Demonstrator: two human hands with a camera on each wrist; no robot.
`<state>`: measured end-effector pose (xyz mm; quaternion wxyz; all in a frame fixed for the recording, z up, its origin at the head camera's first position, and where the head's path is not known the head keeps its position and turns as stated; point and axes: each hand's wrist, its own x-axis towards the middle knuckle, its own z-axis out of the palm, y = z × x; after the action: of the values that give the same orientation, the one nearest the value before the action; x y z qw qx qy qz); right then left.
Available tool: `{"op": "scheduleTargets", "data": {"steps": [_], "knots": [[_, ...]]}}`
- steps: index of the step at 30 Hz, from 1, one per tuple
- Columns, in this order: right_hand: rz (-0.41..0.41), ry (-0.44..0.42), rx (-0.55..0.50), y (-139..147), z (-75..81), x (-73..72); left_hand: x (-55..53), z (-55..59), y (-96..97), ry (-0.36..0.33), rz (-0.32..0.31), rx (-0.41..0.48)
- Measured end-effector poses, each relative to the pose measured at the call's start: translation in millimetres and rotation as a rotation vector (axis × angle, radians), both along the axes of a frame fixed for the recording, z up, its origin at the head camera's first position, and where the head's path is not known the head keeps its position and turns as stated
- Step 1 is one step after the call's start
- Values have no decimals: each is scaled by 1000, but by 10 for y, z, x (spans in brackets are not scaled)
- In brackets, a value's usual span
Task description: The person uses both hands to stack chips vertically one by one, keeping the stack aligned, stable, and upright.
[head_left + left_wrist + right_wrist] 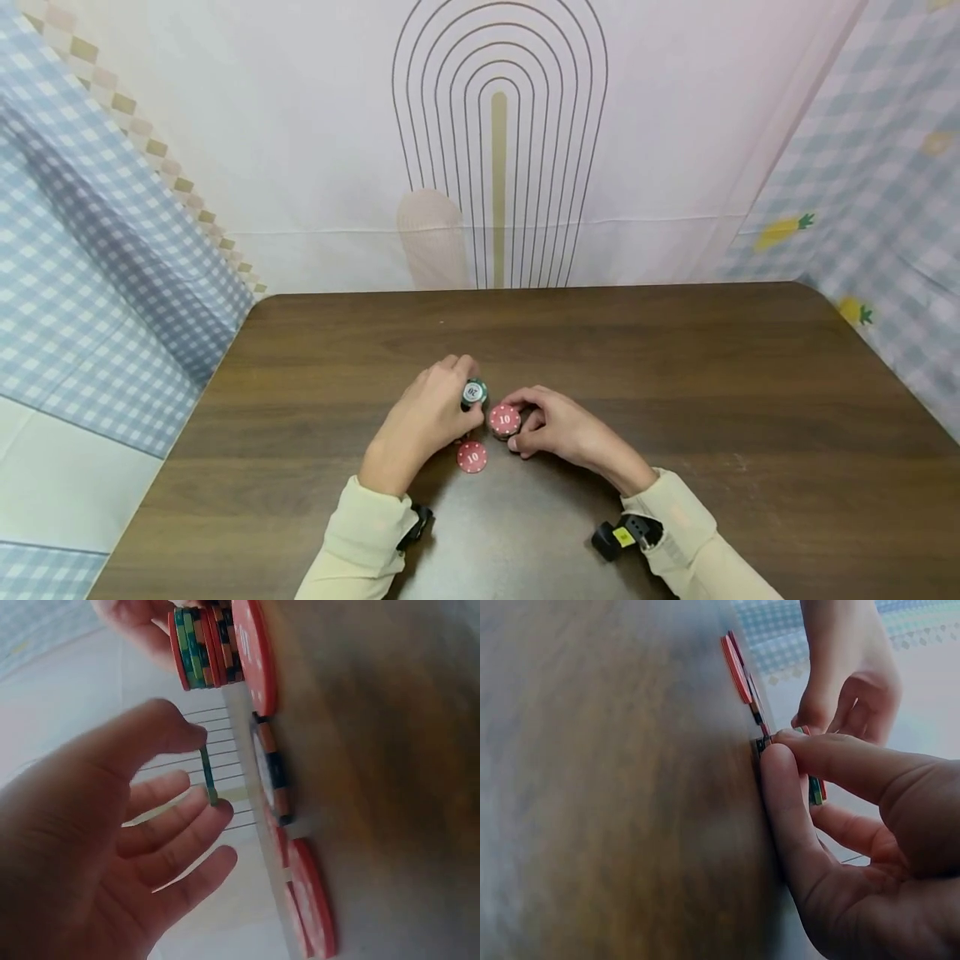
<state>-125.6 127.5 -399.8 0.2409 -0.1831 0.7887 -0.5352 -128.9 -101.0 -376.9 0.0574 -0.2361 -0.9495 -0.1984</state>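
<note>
At the head view's lower centre, the left hand's [426,408] grip, parted by a chip's width, pinches a green poker chip [474,392], held level, its numeral upside down. Just right and below, the right hand's [566,427] grip curls round an upright chip stack [505,420]. A red chip [472,457] lies flat below.

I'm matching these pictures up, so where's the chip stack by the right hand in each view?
Head: chip stack, just right of centre, below mid-height.
Left wrist: stack at top, slightly left.
Right wrist: stack right of centre, mostly hidden.
Shared landmark: right hand, beside it.
</note>
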Motion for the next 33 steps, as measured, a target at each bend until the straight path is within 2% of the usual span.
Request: {"op": "scheduleTargets", "data": {"steps": [4,12,15,22,33], "knots": [[17,-38,-61,4,-4,-23,20,73,-24,-45,-24,21],[53,-89,-144,14,-30,-26,86,150,-4,-119,-22,44],[48,-99,-147,28,-30,-23,101,158,43,-115,-42,14],[37,-89,-150,66,-31,-34,118,139,177,-43,-124,-67],[54,-91,-145,71,-49,-40,141,88,252,-61,-134,-78]]}}
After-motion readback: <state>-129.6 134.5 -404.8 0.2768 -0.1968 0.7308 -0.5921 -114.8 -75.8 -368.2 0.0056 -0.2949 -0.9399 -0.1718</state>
